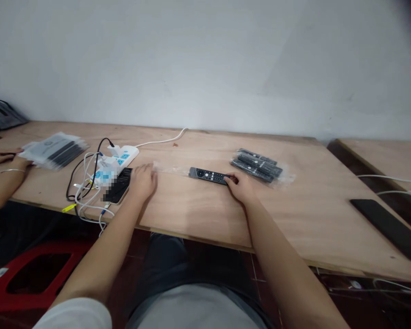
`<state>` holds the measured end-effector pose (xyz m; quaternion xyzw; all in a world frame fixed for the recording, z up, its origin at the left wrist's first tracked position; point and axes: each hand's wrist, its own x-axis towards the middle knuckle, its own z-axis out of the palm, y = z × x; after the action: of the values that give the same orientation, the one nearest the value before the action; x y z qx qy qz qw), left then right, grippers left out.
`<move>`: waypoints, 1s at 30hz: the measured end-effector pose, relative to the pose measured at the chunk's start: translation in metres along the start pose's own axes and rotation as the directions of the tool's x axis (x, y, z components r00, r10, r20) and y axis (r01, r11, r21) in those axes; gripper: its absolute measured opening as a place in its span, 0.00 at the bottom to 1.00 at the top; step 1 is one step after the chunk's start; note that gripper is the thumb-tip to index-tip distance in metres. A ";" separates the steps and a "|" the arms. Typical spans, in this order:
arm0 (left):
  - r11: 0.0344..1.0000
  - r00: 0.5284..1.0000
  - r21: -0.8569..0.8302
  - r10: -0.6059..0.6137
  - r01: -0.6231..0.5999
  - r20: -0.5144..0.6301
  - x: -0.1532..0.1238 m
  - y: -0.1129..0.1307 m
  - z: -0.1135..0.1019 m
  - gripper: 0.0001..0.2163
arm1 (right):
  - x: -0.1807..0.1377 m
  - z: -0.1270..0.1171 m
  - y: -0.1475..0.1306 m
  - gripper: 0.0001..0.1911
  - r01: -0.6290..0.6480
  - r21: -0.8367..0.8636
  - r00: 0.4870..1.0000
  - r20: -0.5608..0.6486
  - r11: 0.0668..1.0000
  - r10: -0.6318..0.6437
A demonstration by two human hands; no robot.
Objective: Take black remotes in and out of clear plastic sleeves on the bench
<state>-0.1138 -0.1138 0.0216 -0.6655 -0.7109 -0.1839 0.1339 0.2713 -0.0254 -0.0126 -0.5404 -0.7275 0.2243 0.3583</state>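
Observation:
A black remote control [210, 176] lies level over the middle of the table, its buttons facing up. My right hand [239, 186] grips its right end between thumb and fingers. From the remote's left end a clear plastic sleeve [171, 169] stretches leftward to my left hand [144, 182], whose fingers are closed at the sleeve's far end. Whether the remote's tip is inside the sleeve or only touching it, I cannot tell. Just behind my right hand rests a small pile of remotes in clear plastic sleeves [256, 164].
A phone [120, 185] lies left of my left hand, beside a white power strip [123, 157] with tangled cables. Farther left, another person's hands [7, 160] are by a stack of plastic sleeves [56, 150]. At right lies a dark flat object [387, 226]. A red stool [55, 269] stands below left.

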 end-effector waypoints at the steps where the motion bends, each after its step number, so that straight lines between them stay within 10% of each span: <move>1: 0.997 0.997 0.033 -0.072 0.073 -0.024 -0.009 -0.007 -0.007 0.22 | 0.000 0.000 0.000 0.16 0.002 -0.007 1.000 0.002 1.000 -0.002; 7: 0.927 0.944 0.176 -0.325 0.330 -0.060 -0.050 -0.045 -0.035 0.26 | 0.001 0.002 0.005 0.16 -0.001 -0.024 1.000 -0.007 1.000 0.001; 30: 0.912 0.918 0.108 -0.392 0.396 -0.063 -0.057 -0.046 -0.031 0.23 | -0.001 -0.001 -0.002 0.16 -0.005 0.005 1.000 0.009 1.000 0.005</move>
<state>-0.1565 -0.1810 0.0209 -0.4956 -0.8373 -0.1779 0.1475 0.2711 -0.0274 -0.0106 -0.5403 -0.7273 0.2295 0.3556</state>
